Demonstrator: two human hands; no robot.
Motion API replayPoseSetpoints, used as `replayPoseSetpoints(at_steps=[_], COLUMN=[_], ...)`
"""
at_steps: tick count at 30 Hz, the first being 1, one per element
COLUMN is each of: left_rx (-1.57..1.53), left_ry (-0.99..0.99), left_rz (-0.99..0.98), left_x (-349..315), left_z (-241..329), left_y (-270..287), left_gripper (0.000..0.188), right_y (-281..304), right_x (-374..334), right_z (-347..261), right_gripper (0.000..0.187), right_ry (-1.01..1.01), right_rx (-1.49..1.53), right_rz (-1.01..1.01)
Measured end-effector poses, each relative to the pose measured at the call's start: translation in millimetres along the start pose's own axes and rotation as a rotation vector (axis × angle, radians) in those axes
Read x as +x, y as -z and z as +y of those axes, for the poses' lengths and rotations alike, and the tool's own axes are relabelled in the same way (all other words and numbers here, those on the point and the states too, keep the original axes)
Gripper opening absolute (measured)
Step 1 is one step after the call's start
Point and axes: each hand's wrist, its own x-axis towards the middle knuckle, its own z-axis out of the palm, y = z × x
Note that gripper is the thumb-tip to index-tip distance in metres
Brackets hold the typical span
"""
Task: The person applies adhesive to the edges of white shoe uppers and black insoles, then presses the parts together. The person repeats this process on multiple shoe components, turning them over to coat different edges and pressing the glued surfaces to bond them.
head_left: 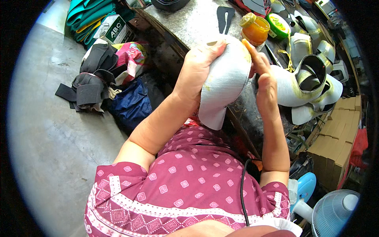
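A silver-grey shoe upper [227, 75] with yellowish smears near its top edge is held up in front of me. My left hand [199, 65] is closed on its left side, thumb laid over the top and the other fingers hidden beneath. On the opposite side, my right hand [262, 73] has its index finger stretched along the upper's far right edge, the fingertip touching or very near it. The rest of that hand's fingers are bent and partly hidden. Just beyond stands a jar of amber glue [254, 29].
Several silver shoe uppers [288, 85] with yellow smears lie on the worktable [173, 23] at right. A black cut piece [225, 17] and a green round tub [277, 25] lie at the back. Dark fabric strips [94, 79] are heaped left; a fan [335, 213] and cardboard [333, 138] are right.
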Motion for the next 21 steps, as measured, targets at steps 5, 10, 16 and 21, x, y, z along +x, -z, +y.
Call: replayPoseSetpoints(at_steps=[5, 10, 16, 21], left_rx=[0.027, 0.166, 0.0, -0.043], left_ry=[-0.009, -0.007, -0.008, -0.02], left_rz=[-0.01, 0.09, 0.051, 0.029], left_x=[6.3, 15.0, 26.2, 14.7], left_z=[-7.1, -11.2, -6.9, -6.3], left_y=[0.0, 8.0, 14.8, 0.3], left_gripper=[0.024, 0.025, 0.037, 0.032], right_y=[-8.6, -7.3, -4.6, -8.9], right_x=[-5.7, -6.1, -6.9, -11.4], right_z=[9.4, 6.5, -1.5, 2.1], right_gripper=[0.078, 0.078, 0.046, 0.039], right_ry=[-0.027, -0.128, 0.031, -0.136], right_rx=[0.124, 0.338, 0.062, 0.127], right_rz=[-0.034, -0.084, -0.165, 0.025])
